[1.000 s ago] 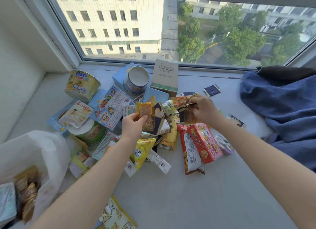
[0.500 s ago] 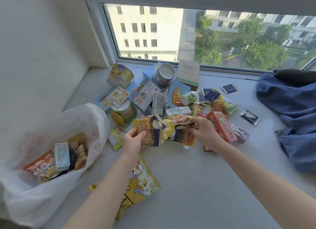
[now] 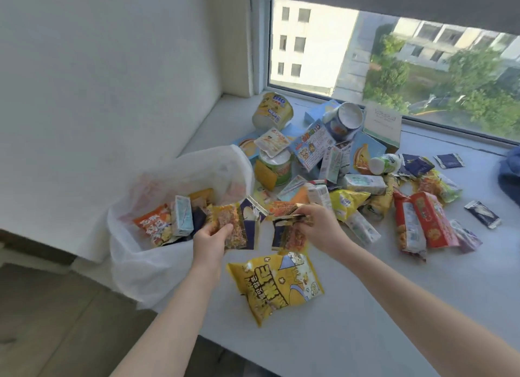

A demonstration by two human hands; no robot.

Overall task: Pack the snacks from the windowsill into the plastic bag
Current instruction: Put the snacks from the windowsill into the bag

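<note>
A white plastic bag (image 3: 157, 258) stands open at the windowsill's left edge with several snack packs inside. My left hand (image 3: 211, 236) grips a bunch of small snack packets (image 3: 235, 226) right beside the bag's mouth. My right hand (image 3: 319, 229) holds another bunch of small packets (image 3: 287, 233) a little to the right. A yellow popcorn bag (image 3: 277, 285) lies flat on the sill just below both hands. The main pile of snacks (image 3: 351, 179) spreads across the windowsill (image 3: 394, 306) behind my hands.
Cup noodle tubs (image 3: 271, 110) and boxes (image 3: 382, 126) sit at the back near the window. Red snack packs (image 3: 422, 224) lie to the right. A blue cloth (image 3: 510, 174) sits at the far right edge. A white wall rises left of the bag.
Both hands have carried their packets leftward from over the pile to the bag's mouth. The view has swung left, showing more of the bag and wall.
</note>
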